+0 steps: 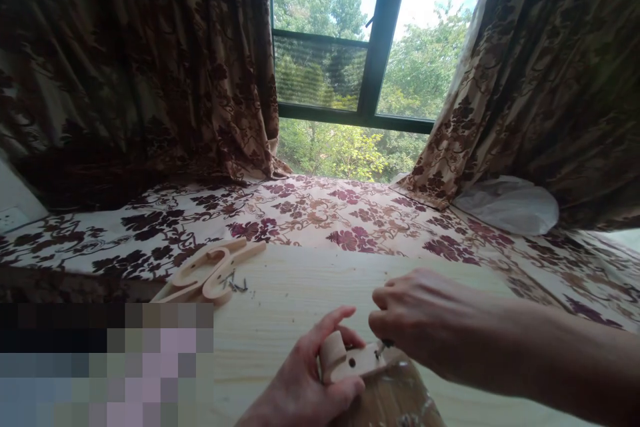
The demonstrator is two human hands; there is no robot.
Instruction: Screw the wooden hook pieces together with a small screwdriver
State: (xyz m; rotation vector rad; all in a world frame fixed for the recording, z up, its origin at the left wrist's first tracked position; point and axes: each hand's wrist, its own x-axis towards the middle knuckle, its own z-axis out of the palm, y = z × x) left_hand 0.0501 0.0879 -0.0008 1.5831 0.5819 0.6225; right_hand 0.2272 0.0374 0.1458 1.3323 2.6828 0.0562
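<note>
Near the bottom centre, my left hand [320,367] is wrapped round the rounded end of a pale wooden piece [350,361] with dark holes. My right hand [407,310] is closed above the other end of that piece, its fingertips near a small dark item [381,349] too small to make out clearly. Below the piece is a brown object [395,400] under shiny clear plastic. What my right fingers grip is mostly hidden.
On the left of the pale wooden board [310,280] lie curved wooden pieces [217,273] and several dark screws [237,283]. Behind it spreads a floral cloth [320,213], with a white bag [507,203] at the right. Curtains flank a window.
</note>
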